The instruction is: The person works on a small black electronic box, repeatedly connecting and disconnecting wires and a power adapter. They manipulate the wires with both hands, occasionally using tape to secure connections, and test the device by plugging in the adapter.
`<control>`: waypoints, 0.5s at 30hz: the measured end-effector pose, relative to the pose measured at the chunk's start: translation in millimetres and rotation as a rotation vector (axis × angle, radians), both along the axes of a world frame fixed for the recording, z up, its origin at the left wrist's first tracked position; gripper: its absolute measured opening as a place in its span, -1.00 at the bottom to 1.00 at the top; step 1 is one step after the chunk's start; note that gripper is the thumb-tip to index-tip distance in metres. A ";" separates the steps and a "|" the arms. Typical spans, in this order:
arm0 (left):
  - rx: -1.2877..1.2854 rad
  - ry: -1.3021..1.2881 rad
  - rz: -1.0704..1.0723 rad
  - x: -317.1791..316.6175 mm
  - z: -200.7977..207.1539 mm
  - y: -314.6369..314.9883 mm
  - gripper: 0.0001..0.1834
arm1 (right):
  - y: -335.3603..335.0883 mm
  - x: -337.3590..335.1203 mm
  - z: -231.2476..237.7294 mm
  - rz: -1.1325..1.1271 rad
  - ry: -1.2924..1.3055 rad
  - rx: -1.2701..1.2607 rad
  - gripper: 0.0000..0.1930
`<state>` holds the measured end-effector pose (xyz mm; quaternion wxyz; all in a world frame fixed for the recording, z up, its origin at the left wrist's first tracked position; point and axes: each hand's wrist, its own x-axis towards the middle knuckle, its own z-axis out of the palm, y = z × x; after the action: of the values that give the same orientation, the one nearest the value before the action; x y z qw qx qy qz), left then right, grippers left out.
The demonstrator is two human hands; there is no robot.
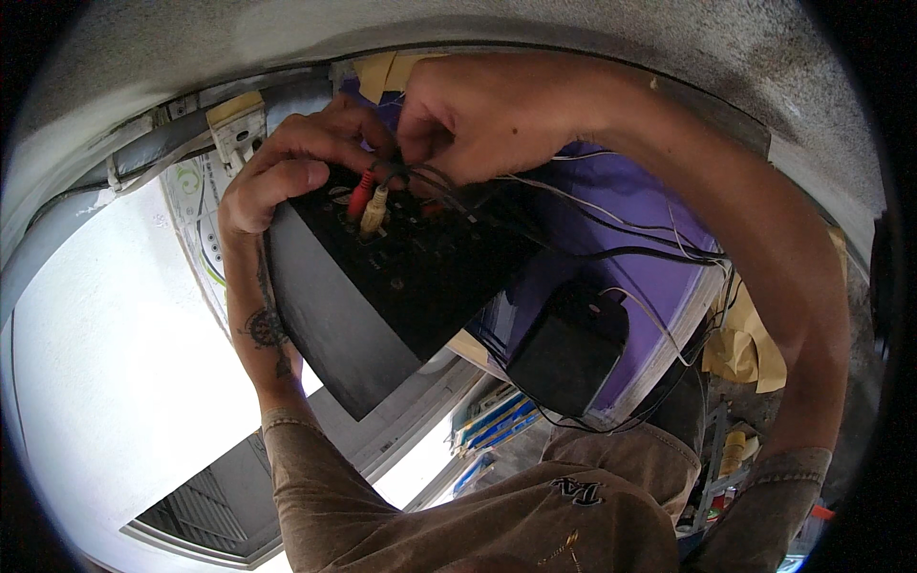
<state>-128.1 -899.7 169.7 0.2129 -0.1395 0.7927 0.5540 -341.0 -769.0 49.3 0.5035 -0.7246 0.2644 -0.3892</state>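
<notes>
A black box (339, 306), which looks like a speaker, stands tilted in front of me with a dark panel of sockets facing up. A red plug (360, 198) and a cream-white plug (374, 212) sit side by side at the panel, with thin black cables (444, 186) running off to the right. My left hand (287, 167) is curled over the box's far left edge, its thumb on the rim and its fingers reaching toward the plugs. Just right of it, my right hand (487, 115) bends down with fingers pinched together above the cables; its fingertips are mostly hidden.
On the purple surface (659, 205) lie loose black and white wires and a smaller black box (573, 349). A white socket (239, 138) hangs at the far left beside grey pipes. Crumpled brown paper (750, 349) is at the right. Close overhead curves a grey wall (573, 24).
</notes>
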 end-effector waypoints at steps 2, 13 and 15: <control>-0.006 0.002 -0.001 -0.5 0.1 1.0 -0.32 | 0.8 -0.1 -2.9 0.004 -0.039 0.006 -0.68; 0.024 0.022 0.051 -0.6 0.5 6.5 -0.30 | 5.8 -10.1 -5.6 0.001 -0.027 0.063 -0.77; 0.030 0.021 0.060 0.5 -0.1 7.2 -0.31 | 6.0 -9.8 -4.9 -0.001 -0.034 0.073 -0.78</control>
<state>-127.6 -892.5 169.6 0.1899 -0.1539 0.7820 0.5733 -350.9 -763.0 44.4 0.5339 -0.6988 0.2704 -0.3917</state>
